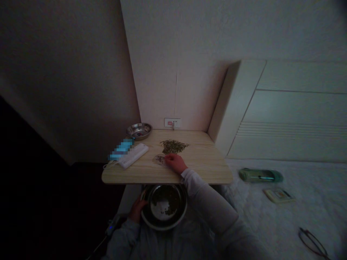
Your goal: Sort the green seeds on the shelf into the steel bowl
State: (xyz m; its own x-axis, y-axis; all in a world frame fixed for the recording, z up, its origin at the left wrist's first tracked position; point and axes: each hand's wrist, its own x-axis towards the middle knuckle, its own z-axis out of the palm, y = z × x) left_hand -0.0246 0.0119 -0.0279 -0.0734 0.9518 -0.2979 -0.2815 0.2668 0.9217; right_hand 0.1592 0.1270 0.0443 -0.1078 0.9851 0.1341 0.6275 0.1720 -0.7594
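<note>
My left hand (137, 210) grips the left rim of a wide metal bowl (163, 227), which sits at my lap below the table's front edge. Small dark green-brown grains lie scattered across the bowl's shiny bottom. On the table, my right hand (175, 163) has its fingers drawn together; what they hold, if anything, is too small to make out. Just left of these fingertips is a small clear, flat piece (157, 159) with dark bits on it. Behind my right hand spreads a loose pile of greenish grains (175, 146).
The wooden table (195, 175) carries a smaller metal bowl (139, 130), a white power strip (134, 155) and a blurred-out phone (121, 149). A wall socket (172, 122) sits behind. On the bed to the right lie a green bottle (260, 176), a small flat pack (279, 195) and glasses (313, 241).
</note>
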